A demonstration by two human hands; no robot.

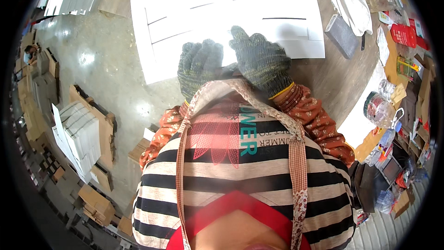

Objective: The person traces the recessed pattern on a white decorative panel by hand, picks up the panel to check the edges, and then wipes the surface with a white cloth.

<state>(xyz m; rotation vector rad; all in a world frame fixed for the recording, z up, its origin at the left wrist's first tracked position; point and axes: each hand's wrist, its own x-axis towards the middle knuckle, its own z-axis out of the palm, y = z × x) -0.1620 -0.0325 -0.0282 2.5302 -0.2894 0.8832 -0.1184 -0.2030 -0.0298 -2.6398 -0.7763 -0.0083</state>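
A large white sheet of board with several dark straight slits or lines lies on the table. My left hand, in a dark green-black knit glove, is over its near edge. The fingers are bent and pressed together; whatever they hold is hidden. Beside it on the right is my right hand, in a matching glove with a yellow cuff. Its fingers are curled, one reaching toward the bright sheet, and I cannot make out anything in them. Close to my apron, a small dark patch shows between the hands.
A grey block and a white cloth lie right of the sheet. Farther right are a clear plastic jar, a red container and clutter. Stacked white board and cardboard stand left; another person is far left.
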